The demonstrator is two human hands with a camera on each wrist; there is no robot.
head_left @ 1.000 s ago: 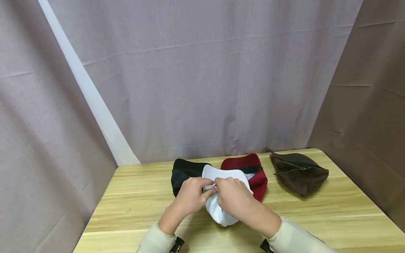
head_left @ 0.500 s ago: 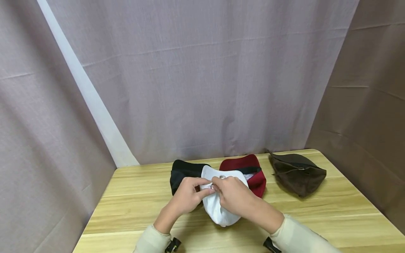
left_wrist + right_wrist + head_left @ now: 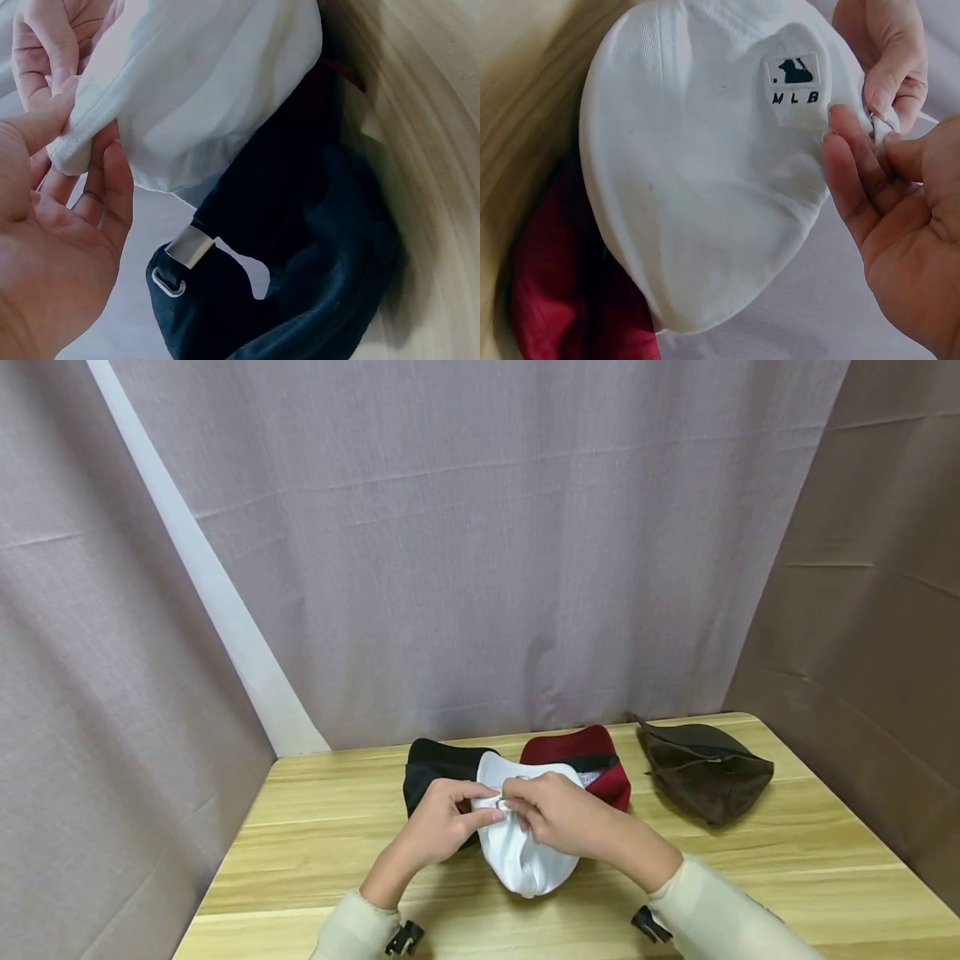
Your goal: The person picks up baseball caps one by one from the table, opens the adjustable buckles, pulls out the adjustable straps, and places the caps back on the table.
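Observation:
A white baseball cap [image 3: 525,864] stands between both hands, its brim pointing away from me. In the right wrist view a small dark logo with the letters MLB [image 3: 795,97] shows on its crown. My left hand [image 3: 435,827] pinches the edge of the cap's back opening between thumb and fingers. Close beside it my right hand [image 3: 566,814] pinches a short white strap [image 3: 883,131] at that opening, with its other fingers bent near the crown. The fingers cover much of the strap.
A black cap [image 3: 427,772] with a metal buckle [image 3: 189,246] on its strap lies left behind the white one. Behind right is a dark red cap [image 3: 570,745], partly covered. Farther right lies a brown cap [image 3: 708,785] on the wooden table [image 3: 315,827]. Curtains [image 3: 480,568] hang behind the table.
My right hand has shifted slightly right and its fingers have changed their grip at the strap. The left hand keeps pinching the cap's edge. The other caps stay put.

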